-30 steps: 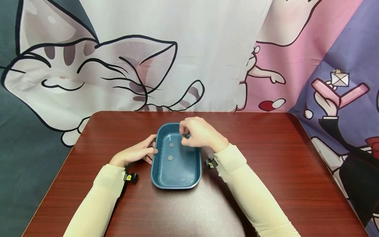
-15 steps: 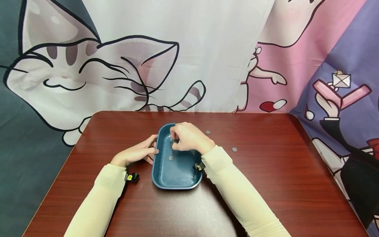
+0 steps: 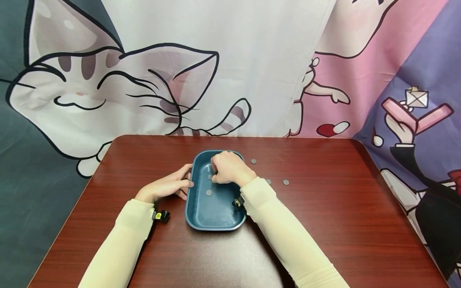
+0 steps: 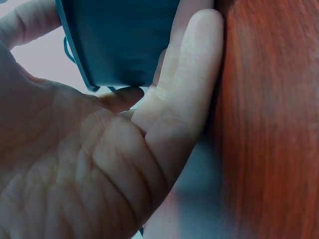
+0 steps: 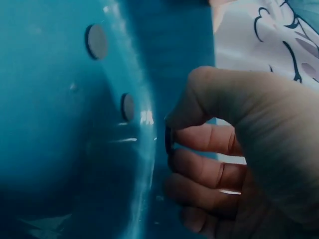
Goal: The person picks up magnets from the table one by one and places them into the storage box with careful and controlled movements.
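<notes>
Within the far half of the blue rectangular tray (image 3: 223, 218), my right hand (image 3: 232, 168) has its fingers curled. Thumb and index finger pinch a small grey disc (image 5: 168, 142), seen edge-on in the right wrist view close over the tray's surface. Two similar grey discs, a nearer one (image 3: 209, 193) and a farther one (image 3: 210, 177), lie in the tray left of that hand. My left hand (image 3: 163, 187) rests against the tray's outer left side, its fingers fairly straight and low by the tabletop; its thumb (image 4: 30, 22) touches near the rim.
On the reddish-brown table (image 3: 324, 224), right of the tray, lie a far disc (image 3: 253, 161), a right-hand disc (image 3: 286, 182) and one partly behind the right sleeve (image 3: 268, 181). A cartoon-printed curtain (image 3: 270, 72) hangs behind the table's far edge.
My right hand has moved left and slightly toward me, lower into the tray, with the disc pinched. The arm's shift uncovers discs on the table. My left hand stays against the tray.
</notes>
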Motion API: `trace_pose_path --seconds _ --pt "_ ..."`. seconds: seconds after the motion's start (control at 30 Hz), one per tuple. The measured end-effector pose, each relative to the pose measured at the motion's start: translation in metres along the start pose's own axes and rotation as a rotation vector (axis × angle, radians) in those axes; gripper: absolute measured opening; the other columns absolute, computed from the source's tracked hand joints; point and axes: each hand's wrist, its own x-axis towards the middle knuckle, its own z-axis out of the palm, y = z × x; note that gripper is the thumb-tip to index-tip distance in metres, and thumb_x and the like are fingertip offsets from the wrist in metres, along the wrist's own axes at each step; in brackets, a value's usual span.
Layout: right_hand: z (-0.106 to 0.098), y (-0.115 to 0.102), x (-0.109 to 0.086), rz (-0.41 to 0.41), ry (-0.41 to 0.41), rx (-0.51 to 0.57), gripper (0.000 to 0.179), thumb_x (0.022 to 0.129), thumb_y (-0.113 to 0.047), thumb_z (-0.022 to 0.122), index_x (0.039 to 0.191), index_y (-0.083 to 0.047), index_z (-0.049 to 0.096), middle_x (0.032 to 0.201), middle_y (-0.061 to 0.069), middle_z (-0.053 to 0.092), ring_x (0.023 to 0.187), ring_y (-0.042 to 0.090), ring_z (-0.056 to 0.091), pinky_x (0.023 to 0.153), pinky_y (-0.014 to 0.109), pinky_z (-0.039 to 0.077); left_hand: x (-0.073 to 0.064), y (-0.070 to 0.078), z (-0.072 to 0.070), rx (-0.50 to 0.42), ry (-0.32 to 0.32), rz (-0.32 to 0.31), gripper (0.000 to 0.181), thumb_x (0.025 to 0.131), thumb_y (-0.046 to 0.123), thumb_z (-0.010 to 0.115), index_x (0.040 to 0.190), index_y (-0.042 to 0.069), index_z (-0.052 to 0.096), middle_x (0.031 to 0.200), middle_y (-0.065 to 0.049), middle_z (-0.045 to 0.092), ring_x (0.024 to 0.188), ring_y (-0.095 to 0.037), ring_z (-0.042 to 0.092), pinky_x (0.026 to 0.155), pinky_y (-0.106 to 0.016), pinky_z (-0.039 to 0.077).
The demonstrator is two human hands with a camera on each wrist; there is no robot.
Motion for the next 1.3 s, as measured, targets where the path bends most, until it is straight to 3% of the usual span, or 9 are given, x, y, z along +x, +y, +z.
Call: trace_pose_path --seconds 0.23,0.53,0.9,1.17,1.3 --pt "0.009 0.003 0.006 0.053 -0.029 -0.072 0.029 0.084 -0.029 0.083 0.067 -0.019 0.061 0.062 -0.003 0.059 0.062 0.014 0.060 0.057 0.029 0.050 0.001 0.000 0.000 0.006 0.001 -0.004 0.073 0.102 0.020 0.052 0.163 0.018 0.013 0.126 -0.021 0.052 0.096 -0.028 0.073 0.082 -0.044 0.065" --pt "0.014 0.007 0.009 0.056 -0.060 -0.116 0.034 0.083 -0.023 0.081 0.061 -0.018 0.055 0.057 -0.003 0.051 0.058 0.016 0.057 0.053 0.028 0.046 0.000 0.001 0.000 0.005 0.002 0.001 0.072 0.102 0.020 0.052 0.163 0.018 0.013 0.125 -0.021 0.052 0.095 -0.028 0.072 0.082 -0.043 0.065" --pt "0.016 0.007 0.008 0.058 -0.119 -0.156 0.036 0.086 -0.024 0.078 0.063 -0.018 0.051 0.057 -0.004 0.046 0.060 0.016 0.053 0.054 0.028 0.043 0.000 0.001 0.000 0.017 0.004 0.007 0.072 0.102 0.020 0.052 0.162 0.017 0.014 0.121 -0.020 0.051 0.093 -0.027 0.072 0.080 -0.043 0.065" --pt "0.016 0.004 0.007 0.065 -0.162 -0.188 0.020 0.089 -0.022 0.073 0.078 -0.016 0.057 0.070 0.000 0.054 0.070 0.018 0.057 0.063 0.031 0.048 0.000 0.001 0.000 0.013 0.002 0.006 0.073 0.102 0.020 0.052 0.163 0.017 0.013 0.124 -0.020 0.051 0.095 -0.027 0.072 0.081 -0.043 0.065" --pt "0.017 0.005 0.007 0.066 -0.162 -0.184 0.021 0.089 -0.023 0.073 0.078 -0.016 0.057 0.069 0.000 0.054 0.069 0.018 0.057 0.061 0.031 0.047 0.000 0.001 0.000 0.007 0.000 0.009 0.072 0.102 0.019 0.052 0.163 0.017 0.012 0.124 -0.021 0.052 0.095 -0.028 0.072 0.081 -0.044 0.065"
